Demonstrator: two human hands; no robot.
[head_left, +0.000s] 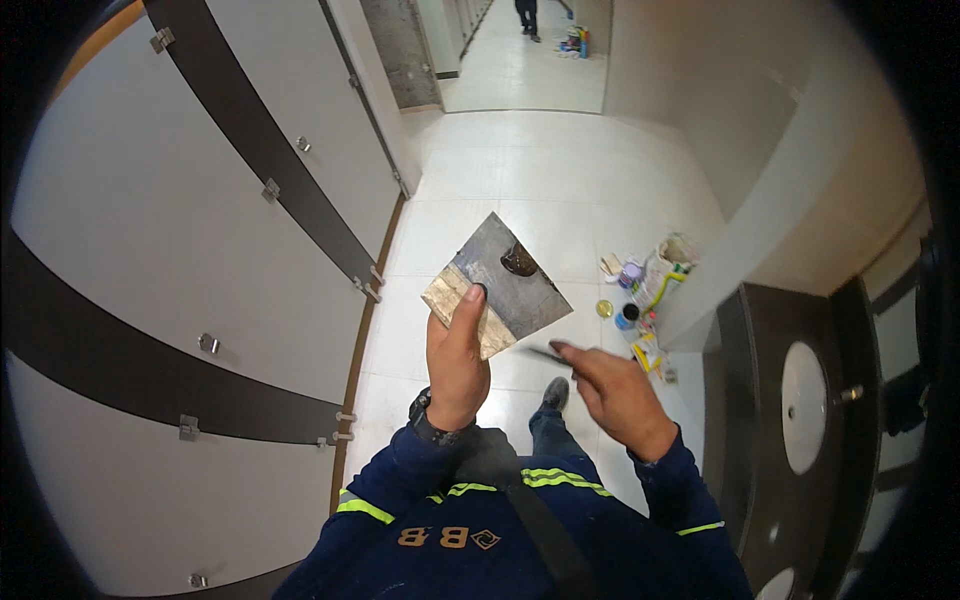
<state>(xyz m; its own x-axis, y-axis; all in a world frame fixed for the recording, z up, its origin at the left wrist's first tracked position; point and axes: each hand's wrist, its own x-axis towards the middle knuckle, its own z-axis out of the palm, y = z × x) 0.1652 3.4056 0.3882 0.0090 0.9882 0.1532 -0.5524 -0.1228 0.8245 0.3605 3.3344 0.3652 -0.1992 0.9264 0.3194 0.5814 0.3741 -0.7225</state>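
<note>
My left hand (458,365) is closed around the near corner of a flat, square grey plate (500,300), with the thumb pressed on top. A pale, worn strip (447,292) runs along the plate's near left edge. Towards the far right edge sits a glossy dark brown blob of paste (518,260). My right hand (622,398) grips a thin dark tool (547,355), a blade or spatula smeared by motion. Its tip points at the plate's near right side, and whether it touches cannot be made out.
Grey cubicle doors (130,180) with dark bands line the left. On the floor at right stand a white bag (673,262), a blue tin (626,318), a round yellowish lid (604,309) and other supplies. A dark counter (755,420) with a white basin (804,405) runs along the right.
</note>
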